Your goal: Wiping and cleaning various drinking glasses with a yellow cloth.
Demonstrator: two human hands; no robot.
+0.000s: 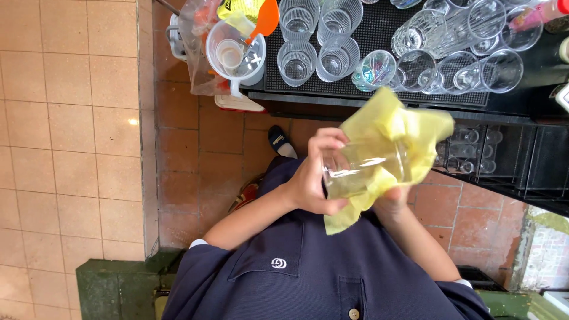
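Observation:
My left hand (313, 178) grips a clear drinking glass (363, 169) around its base, holding it on its side in front of my chest. A yellow cloth (409, 127) is wrapped around the glass's far end and bunched over it. My right hand (392, 200) sits under the cloth and holds it against the glass; only part of that hand shows. Both forearms reach up from my dark blue shirt.
A black counter mat (379, 29) just beyond carries several clear glasses (332, 56). At its left end stand a clear plastic jug (234, 56), an orange utensil (268, 16) and a plastic bag. A black rack (510, 160) below holds more glasses. Terracotta floor tiles (195, 166) lie underfoot.

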